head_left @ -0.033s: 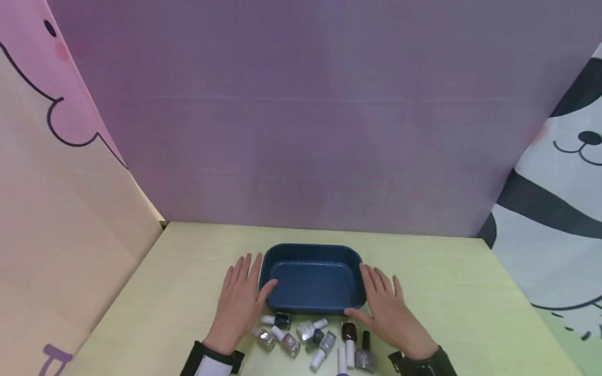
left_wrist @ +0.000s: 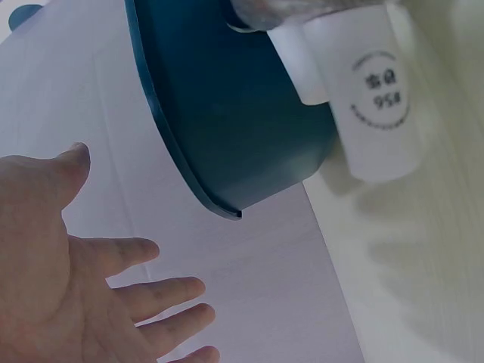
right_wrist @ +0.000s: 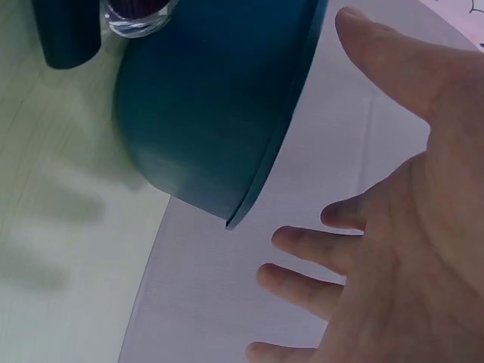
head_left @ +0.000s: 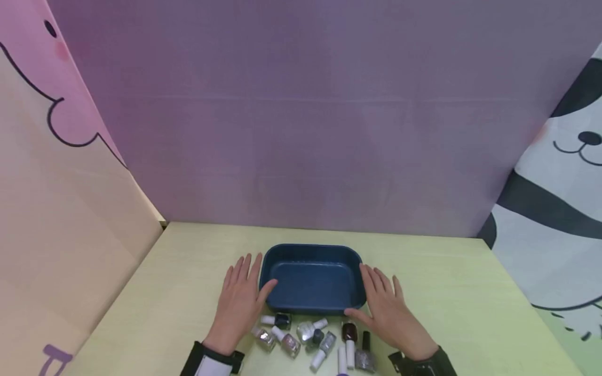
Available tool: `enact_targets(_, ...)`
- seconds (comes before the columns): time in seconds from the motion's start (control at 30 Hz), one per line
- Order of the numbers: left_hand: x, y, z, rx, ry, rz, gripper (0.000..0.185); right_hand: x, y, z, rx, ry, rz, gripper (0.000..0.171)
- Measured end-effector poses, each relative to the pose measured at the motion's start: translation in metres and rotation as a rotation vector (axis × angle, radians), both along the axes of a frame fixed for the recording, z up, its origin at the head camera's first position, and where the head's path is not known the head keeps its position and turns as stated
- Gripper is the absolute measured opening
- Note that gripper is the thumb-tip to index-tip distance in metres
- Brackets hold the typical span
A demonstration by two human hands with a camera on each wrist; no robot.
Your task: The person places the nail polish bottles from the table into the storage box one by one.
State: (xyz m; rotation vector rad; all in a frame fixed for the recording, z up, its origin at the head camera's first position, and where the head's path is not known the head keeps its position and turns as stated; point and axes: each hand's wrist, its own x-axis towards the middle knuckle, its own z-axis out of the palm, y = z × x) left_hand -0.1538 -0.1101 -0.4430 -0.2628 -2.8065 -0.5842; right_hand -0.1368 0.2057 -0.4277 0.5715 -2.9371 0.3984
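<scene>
A dark blue rectangular tray (head_left: 310, 284) with rounded corners sits on the table. Along its left side is my left hand (head_left: 241, 300), fingers straight and spread, thumb tip overlapping the near left corner in the head view. My right hand (head_left: 390, 313) mirrors it on the right, fingertips right at the rim. In both wrist views the palms face the tray wall and hold nothing. Several nail polish bottles lie just in front of the tray, among them a dark one (head_left: 282, 320), a pink glittery one (head_left: 290, 344) and a dark red one (head_left: 349, 331).
The pale wooden table (head_left: 164, 313) ends at a purple cloth backdrop (head_left: 301, 130). Printed cloths stand at the left (head_left: 70, 235) and at the right (head_left: 555, 209). A clear glitter bottle with a black cap (head_left: 365, 359) lies near my right wrist.
</scene>
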Motion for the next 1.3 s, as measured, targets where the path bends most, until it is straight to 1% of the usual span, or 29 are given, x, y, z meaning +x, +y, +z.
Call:
enact_targets(0.2,0.000,0.000,0.002,0.030,0.005,-0.002,0.072,0.000,-0.001,0.003,-0.022,0.023,0.013,0.090)
enact_targets(0.4,-0.002,-0.001,0.001,0.066,0.017,0.000,0.072,0.001,-0.004,0.007,-0.051,0.049,0.063,0.088)
enact_targets(0.53,-0.004,0.000,-0.001,0.116,0.020,-0.013,0.072,0.003,-0.008,0.011,-0.079,0.032,0.086,0.087)
enact_targets(0.67,-0.006,0.001,-0.004,0.191,-0.022,-0.021,0.072,0.006,-0.014,0.013,-0.086,0.003,0.109,0.086)
enact_targets(0.77,-0.007,0.002,-0.007,0.246,-0.066,-0.018,0.072,0.008,-0.019,0.014,-0.063,0.016,0.140,0.084)
enact_targets(0.9,-0.008,0.003,-0.013,0.295,-0.123,0.005,0.074,0.012,-0.027,0.014,-0.037,0.057,0.199,0.078)
enact_targets(1.0,-0.010,0.004,-0.018,0.316,-0.164,0.032,0.075,0.014,-0.032,0.014,-0.043,0.078,0.263,0.072)
enact_targets(1.1,-0.012,0.005,-0.023,0.328,-0.185,0.052,0.075,0.016,-0.037,0.013,-0.048,0.091,0.344,0.067)
enact_targets(1.2,-0.013,0.004,-0.027,0.340,-0.189,0.055,0.075,0.017,-0.042,0.013,-0.044,0.089,0.421,0.060)
enact_targets(1.3,-0.015,0.003,-0.030,0.350,-0.186,0.052,0.075,0.018,-0.045,0.012,-0.035,0.078,0.473,0.055)
